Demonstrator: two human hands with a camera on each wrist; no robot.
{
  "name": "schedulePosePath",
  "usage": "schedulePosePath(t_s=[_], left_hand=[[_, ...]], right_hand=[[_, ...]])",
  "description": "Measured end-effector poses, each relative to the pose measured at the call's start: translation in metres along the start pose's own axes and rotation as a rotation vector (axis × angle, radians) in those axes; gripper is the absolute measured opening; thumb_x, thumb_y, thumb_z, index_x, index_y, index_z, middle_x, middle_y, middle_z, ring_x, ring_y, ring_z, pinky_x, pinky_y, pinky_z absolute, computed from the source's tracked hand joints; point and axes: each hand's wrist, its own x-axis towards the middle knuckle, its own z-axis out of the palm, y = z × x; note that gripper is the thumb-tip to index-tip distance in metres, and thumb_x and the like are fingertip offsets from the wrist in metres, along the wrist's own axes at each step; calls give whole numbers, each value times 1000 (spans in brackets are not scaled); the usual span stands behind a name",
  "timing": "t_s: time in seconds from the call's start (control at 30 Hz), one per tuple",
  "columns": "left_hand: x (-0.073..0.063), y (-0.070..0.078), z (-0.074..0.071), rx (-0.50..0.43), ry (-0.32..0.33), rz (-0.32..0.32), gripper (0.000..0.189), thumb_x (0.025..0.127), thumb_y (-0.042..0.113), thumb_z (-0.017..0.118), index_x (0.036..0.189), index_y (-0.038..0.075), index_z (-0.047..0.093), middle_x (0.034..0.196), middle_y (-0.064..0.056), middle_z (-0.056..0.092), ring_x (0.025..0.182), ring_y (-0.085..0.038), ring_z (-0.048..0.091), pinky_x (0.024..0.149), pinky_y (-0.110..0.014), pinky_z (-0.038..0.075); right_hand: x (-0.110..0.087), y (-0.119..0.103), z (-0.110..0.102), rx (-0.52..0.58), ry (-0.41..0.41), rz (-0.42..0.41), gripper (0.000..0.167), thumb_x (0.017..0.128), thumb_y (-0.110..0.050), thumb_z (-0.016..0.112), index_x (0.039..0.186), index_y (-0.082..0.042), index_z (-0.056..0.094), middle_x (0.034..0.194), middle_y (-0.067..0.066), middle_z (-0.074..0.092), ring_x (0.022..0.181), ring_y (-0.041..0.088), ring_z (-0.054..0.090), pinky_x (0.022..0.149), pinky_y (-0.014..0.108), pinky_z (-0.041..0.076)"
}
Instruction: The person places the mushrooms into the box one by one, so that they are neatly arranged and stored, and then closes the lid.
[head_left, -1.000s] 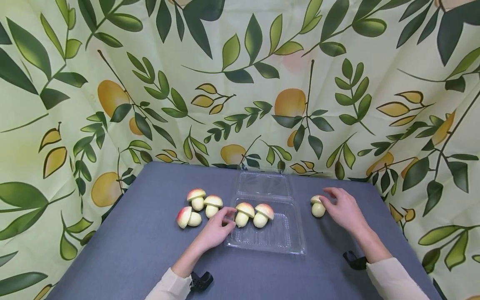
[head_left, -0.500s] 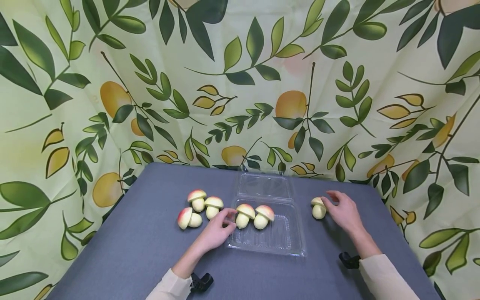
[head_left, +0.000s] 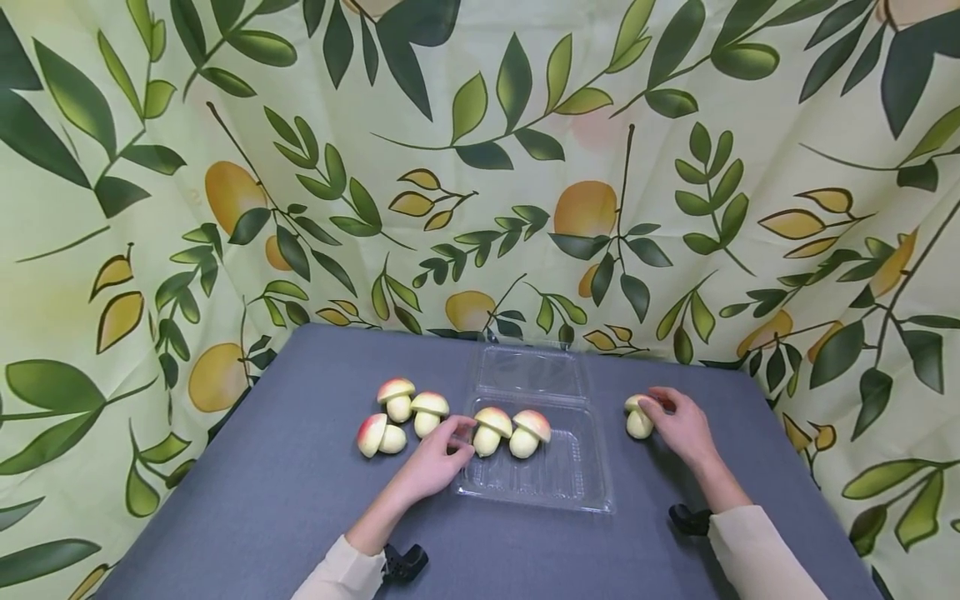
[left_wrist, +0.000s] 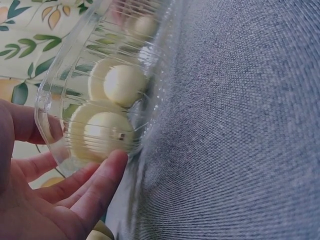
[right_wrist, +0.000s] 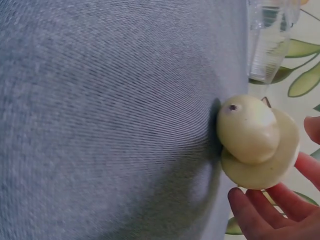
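Note:
In the head view my left hand [head_left: 435, 460] is at the left edge of a clear plastic container [head_left: 592, 492] with its lid raised. The left wrist view shows its fingers curled at the rim and side wall [left_wrist: 45, 107]. Two toy mushrooms with red-yellow caps, one on the left [head_left: 492, 431] and one on the right [head_left: 529, 433], sit inside. My right hand [head_left: 684, 429] is beside a single mushroom [head_left: 638, 419] on the table. In the right wrist view its fingers lie around the cap [right_wrist: 287, 150], thumb apart from it.
Left of the container lie three more mushrooms: one at the back [head_left: 396, 398], one nearer the container [head_left: 430, 414] and one on its side [head_left: 380, 436]. The raised lid [head_left: 528, 371] stands at the back of the grey table [head_left: 247, 500]. A leaf-and-fruit printed cloth [head_left: 480, 183] hangs behind.
My right hand has shifted slightly left and down, closer around the lone mushroom. The left hand stays at the container's edge. The whole view has drifted a little.

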Motion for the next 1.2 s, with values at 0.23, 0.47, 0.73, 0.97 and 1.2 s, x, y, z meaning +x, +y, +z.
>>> schedulePosePath(t_s=[0.23, 0.47, 0.73, 0.97, 1.2], left_hand=[[-1, 0, 1, 6, 1, 0, 37, 98, 11, 60, 135, 5, 57, 124, -16, 60, 105, -27, 67, 80, -35, 55], [-1, 0, 1, 4, 6, 8, 37, 98, 10, 60, 134, 4, 57, 122, -16, 60, 104, -27, 67, 80, -34, 55], [0, 0, 0, 2, 7, 9, 37, 98, 10, 59, 135, 4, 57, 123, -16, 61, 105, -27, 67, 79, -35, 55], [0, 0, 0, 6, 4, 4, 38, 98, 10, 59, 135, 4, 57, 124, -16, 60, 106, -28, 67, 81, -37, 55], [1, 1, 1, 5, 1, 7, 38, 98, 10, 59, 135, 3, 56, 124, -18, 60, 106, -29, 67, 81, -38, 55]], right_hand=[[0, 7, 6, 11, 3, 14, 55, 102, -36, 60, 137, 6, 55, 131, 30, 58, 121, 44, 53, 97, 52, 40], [-2, 7, 7, 21, 17, 25, 52, 101, -35, 63, 134, 5, 59, 128, 28, 61, 114, 41, 57, 90, 46, 43], [-9, 5, 6, 23, 10, 5, 52, 100, -36, 64, 132, 4, 60, 125, 28, 62, 112, 39, 59, 87, 43, 46], [-18, -3, 7, 31, -24, 20, 54, 101, -39, 64, 134, 3, 59, 127, 27, 62, 114, 39, 60, 86, 42, 47], [-27, -12, 8, 23, -4, -28, 52, 101, -38, 64, 132, 3, 61, 125, 26, 63, 112, 40, 61, 88, 45, 48]])
